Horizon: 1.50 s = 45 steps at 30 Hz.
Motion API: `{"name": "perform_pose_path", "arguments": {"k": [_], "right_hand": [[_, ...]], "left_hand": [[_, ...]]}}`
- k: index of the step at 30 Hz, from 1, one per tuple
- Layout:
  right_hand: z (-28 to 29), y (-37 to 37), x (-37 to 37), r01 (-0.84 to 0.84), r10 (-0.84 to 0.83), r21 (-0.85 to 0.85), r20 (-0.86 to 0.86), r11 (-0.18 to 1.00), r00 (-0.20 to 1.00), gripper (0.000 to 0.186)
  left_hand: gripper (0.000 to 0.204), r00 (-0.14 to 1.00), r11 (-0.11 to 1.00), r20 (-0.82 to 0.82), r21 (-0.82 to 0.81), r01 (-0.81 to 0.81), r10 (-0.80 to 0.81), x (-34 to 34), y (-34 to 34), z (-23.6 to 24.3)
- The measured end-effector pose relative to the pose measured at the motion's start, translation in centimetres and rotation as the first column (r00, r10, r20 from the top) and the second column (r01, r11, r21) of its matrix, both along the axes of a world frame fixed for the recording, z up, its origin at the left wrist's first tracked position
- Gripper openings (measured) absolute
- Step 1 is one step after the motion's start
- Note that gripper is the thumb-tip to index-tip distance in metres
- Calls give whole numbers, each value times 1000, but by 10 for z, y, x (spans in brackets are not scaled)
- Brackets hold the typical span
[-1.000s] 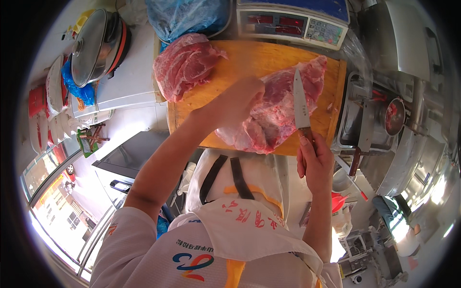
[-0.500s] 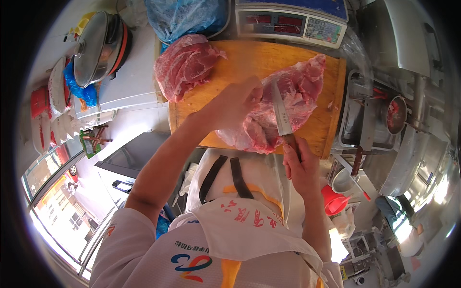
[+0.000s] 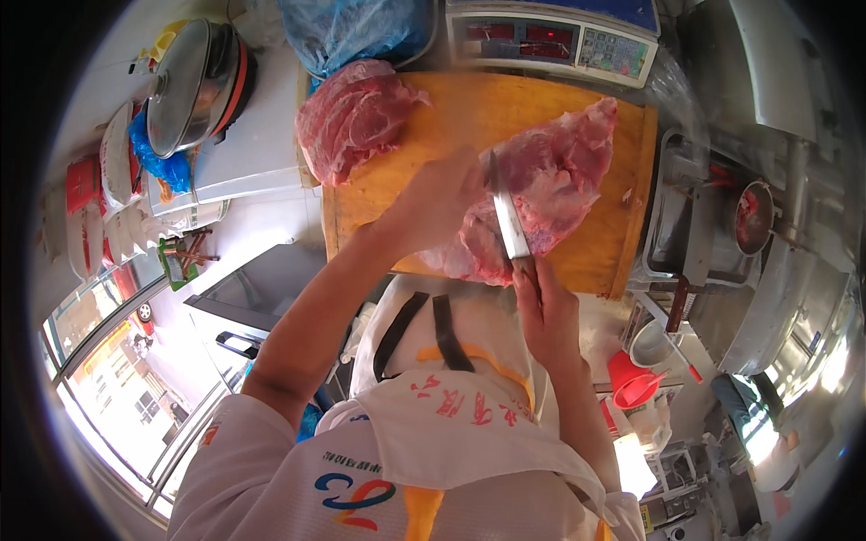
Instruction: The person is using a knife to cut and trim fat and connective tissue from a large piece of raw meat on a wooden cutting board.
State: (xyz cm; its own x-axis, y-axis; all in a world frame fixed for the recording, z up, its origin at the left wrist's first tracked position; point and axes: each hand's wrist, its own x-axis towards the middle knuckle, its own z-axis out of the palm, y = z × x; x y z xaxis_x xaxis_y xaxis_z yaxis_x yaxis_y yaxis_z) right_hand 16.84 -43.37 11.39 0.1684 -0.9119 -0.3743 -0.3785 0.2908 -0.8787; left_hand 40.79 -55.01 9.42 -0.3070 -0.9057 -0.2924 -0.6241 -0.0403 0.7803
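A large slab of raw red meat [image 3: 564, 167] lies slantwise across the right half of a wooden cutting board [image 3: 442, 108]. My right hand [image 3: 548, 316] is wrapped round the dark handle of a knife [image 3: 510, 216] at the slab's near edge. The blade rests over the meat, its tip pointing away from me and slightly left. Against the slab's left side is my left hand [image 3: 442, 194], its fingers smeared and partly hidden, so their grip does not show. A second chunk of raw meat [image 3: 352, 117] sits at the board's far left corner.
Behind the board stand a digital scale [image 3: 550, 45] and a container lined with blue plastic [image 3: 352, 32]. A metal tray [image 3: 663, 212] with a cleaver [image 3: 693, 243] across it is to the right, near a small bowl [image 3: 752, 216]. A lidded pan [image 3: 185, 90] is far left.
The knife and my right hand have shifted left along the slab, and the blade stands a little differently. My left hand stays beside the meat. The whole view has moved slightly.
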Motion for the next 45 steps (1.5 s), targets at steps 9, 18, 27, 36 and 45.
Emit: {"name": "perform_pose_path", "arguments": {"k": [9,18,27,36,45], "right_hand": [[-5,4,10,-4,2,-51,-41,999,999,18],[-7,9,19,-21,13,-96,-90,995,996,24],[5,11,6,-106,97,-39,-178,994,979,23],[33,-3,5,-187,205,99,-220,977,954,19],[48,-57,13,-249,267,119,-170,961,949,17]], "left_hand": [[34,992,996,-90,-16,-89,87,1,11,-10],[33,997,977,-77,-209,-47,32,9,23,-17],[35,977,979,-179,-142,-147,121,28,28,-21],[36,969,982,-189,-71,-172,156,36,29,-22],[35,994,985,-79,-152,-86,75,44,27,-27]]}}
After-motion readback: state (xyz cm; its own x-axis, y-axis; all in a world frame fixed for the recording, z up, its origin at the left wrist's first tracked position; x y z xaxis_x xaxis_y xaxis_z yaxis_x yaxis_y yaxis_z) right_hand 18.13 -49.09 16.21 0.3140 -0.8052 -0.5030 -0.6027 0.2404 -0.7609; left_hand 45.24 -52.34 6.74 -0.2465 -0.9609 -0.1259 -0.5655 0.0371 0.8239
